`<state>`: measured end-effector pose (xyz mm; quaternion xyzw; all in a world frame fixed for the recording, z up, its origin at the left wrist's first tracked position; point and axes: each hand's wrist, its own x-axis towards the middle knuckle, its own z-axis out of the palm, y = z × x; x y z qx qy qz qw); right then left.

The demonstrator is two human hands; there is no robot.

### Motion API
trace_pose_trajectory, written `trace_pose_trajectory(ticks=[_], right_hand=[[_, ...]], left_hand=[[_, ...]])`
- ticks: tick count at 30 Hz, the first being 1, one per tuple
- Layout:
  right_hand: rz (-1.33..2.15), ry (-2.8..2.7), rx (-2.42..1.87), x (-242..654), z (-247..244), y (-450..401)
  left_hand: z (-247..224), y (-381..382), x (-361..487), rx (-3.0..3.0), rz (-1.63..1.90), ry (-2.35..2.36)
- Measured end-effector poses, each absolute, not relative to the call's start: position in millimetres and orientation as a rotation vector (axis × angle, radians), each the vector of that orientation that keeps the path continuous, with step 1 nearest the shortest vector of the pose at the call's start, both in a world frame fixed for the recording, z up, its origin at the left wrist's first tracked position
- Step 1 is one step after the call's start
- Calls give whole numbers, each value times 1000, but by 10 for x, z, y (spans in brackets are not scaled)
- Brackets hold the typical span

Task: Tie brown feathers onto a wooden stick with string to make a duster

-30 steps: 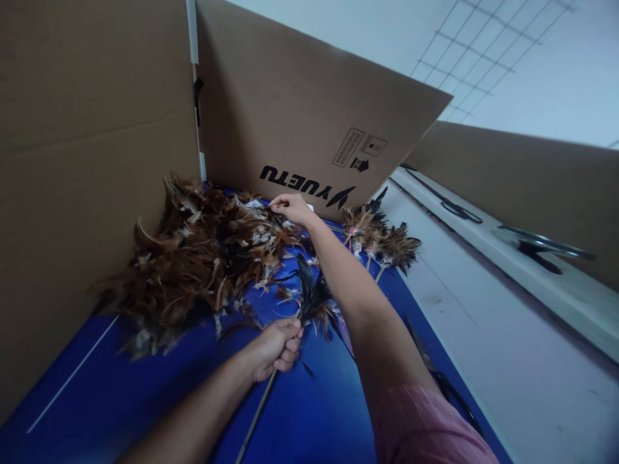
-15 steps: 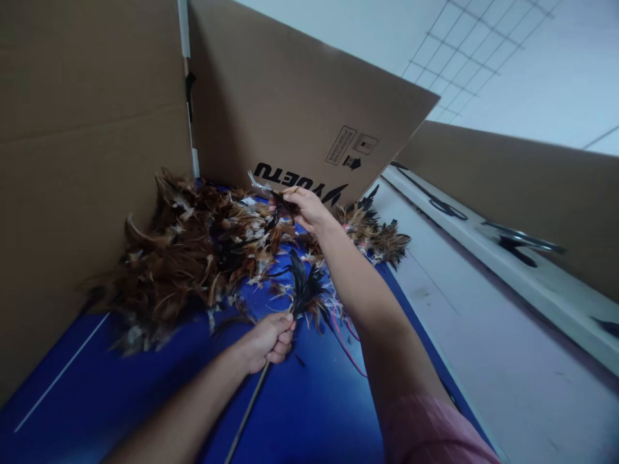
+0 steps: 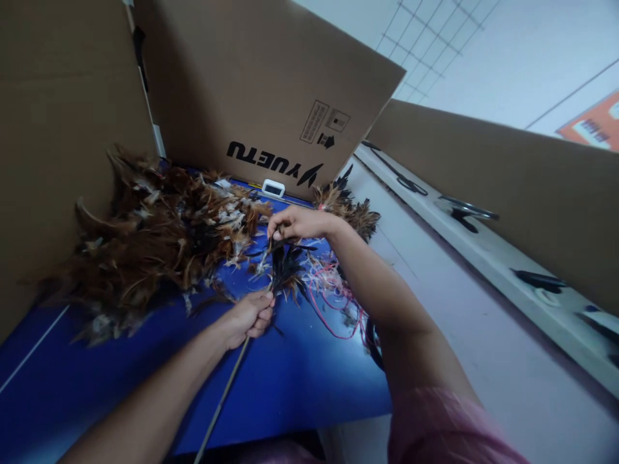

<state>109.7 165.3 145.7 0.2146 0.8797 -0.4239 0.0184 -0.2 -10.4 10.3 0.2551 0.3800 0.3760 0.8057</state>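
Note:
My left hand (image 3: pixel 250 317) is closed round a thin stick (image 3: pixel 220 405), which slants down toward the bottom edge. Dark feathers (image 3: pixel 286 265) fan out from the stick's upper end, just above that fist. Over them, my right hand (image 3: pixel 296 224) pinches a dark feather (image 3: pixel 271 241), its fingers bent downward. A big heap of brown feathers (image 3: pixel 159 238) lies to the left of both hands. Pink string (image 3: pixel 333 332) tangles with pale fibres to the right of the stick's feathered end.
Everything lies on a blue tabletop (image 3: pixel 309 374). Tall cardboard panels (image 3: pixel 251 84) stand at the back and left. A small white-framed device (image 3: pixel 273 188) rests at the back panel's foot. More feathers (image 3: pixel 355 212) lie at right. A white ledge (image 3: pixel 435 219) carries dark items.
My right hand has come down from the back of the table to the stick's feathered end, with the feather in its fingers. The whole view has shifted, and the small white-framed device now shows.

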Motion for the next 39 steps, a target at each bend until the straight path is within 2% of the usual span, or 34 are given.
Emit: trace_pose_trajectory(ticks=[3, 6, 26, 39], right_hand=[[-1092, 2702, 604, 1112, 1372, 1578], [-1019, 2682, 591, 1109, 1285, 1559], [-1163, 2518, 630, 1167, 1012, 1587], [-1101, 2518, 655, 1155, 947, 1588]], left_hand=[[109, -127, 15, 577, 796, 824], [100, -141, 25, 600, 795, 833], [63, -146, 29, 644, 812, 818], [94, -134, 30, 557, 809, 871]])
